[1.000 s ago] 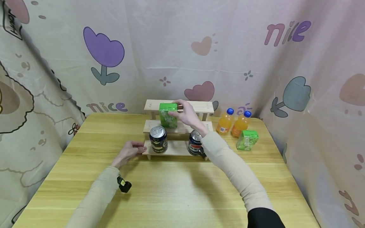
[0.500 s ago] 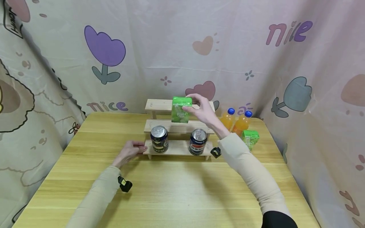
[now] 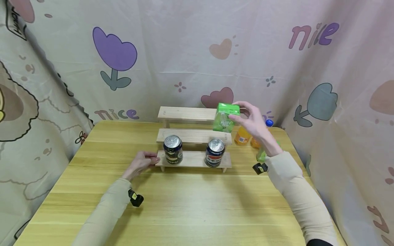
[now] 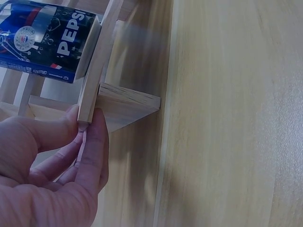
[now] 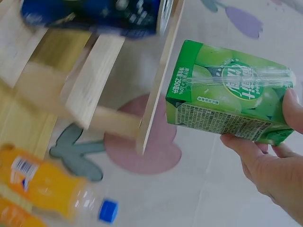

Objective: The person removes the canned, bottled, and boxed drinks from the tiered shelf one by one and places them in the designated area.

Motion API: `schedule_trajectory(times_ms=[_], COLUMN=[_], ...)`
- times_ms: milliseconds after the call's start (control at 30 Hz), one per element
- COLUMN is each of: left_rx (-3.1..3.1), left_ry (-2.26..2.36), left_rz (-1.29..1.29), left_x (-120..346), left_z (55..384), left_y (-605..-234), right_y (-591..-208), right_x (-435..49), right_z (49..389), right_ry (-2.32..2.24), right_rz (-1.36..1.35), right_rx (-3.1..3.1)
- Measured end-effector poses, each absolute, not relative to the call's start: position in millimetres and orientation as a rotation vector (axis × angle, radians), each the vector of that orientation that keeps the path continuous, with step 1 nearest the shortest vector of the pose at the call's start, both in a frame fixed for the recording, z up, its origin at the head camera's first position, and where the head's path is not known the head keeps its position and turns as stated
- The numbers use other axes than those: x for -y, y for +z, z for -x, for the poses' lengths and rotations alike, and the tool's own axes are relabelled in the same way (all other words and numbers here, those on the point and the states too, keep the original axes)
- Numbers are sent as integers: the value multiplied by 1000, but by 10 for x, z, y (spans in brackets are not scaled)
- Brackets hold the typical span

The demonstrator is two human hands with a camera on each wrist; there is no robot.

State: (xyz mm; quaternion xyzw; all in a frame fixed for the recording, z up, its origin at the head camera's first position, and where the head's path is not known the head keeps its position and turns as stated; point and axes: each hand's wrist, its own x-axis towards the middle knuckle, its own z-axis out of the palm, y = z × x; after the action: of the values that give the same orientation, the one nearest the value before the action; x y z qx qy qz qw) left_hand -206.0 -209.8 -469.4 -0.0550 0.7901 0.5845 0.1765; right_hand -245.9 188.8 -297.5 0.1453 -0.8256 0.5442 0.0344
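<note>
My right hand (image 3: 253, 120) grips a green juice box (image 3: 226, 118) between thumb and fingers, in the air by the right end of the wooden three-tier shelf (image 3: 194, 136). In the right wrist view the box (image 5: 227, 90) shows printed text and a clear wrapped straw on its side. My left hand (image 3: 142, 164) pinches the left end of the lowest tier, its thumb above and fingers beneath the board (image 4: 94, 71). Two dark soda cans stand on that tier, one on the left (image 3: 173, 149) and one on the right (image 3: 215, 152). PEPSI lettering shows on the left can (image 4: 52, 42).
Right of the shelf stand two orange drink bottles with blue caps, one (image 3: 242, 136) in fuller view and the other (image 3: 269, 123) partly behind my right hand. A second green box (image 3: 261, 155) is mostly hidden by my right wrist. A patterned curtain (image 3: 172, 51) hangs behind the table.
My right hand has carried the juice box from in front of the middle tier's left part rightward to the shelf's right end. My left hand keeps its hold on the shelf.
</note>
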Motion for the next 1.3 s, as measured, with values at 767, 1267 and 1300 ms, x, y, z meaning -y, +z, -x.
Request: schedule_trajectory(times_ms=[767,1267,1300], left_rx=[-2199,-2190,-2187], left_ry=[1696,1706,1708], left_rz=[157,146,145], left_x=[2094,2097,2099], left_z=[2047,2046,2045], left_y=[-4692,-4690,-4692], right_y=[-3524,-3966,-3986], right_x=[-2786,-2806,-2801], right_z=[2462,2512,2513], right_ry=[1545,1607,1610], right_rz=[-240,-180,-176], right_rx=[2773,2847,2849])
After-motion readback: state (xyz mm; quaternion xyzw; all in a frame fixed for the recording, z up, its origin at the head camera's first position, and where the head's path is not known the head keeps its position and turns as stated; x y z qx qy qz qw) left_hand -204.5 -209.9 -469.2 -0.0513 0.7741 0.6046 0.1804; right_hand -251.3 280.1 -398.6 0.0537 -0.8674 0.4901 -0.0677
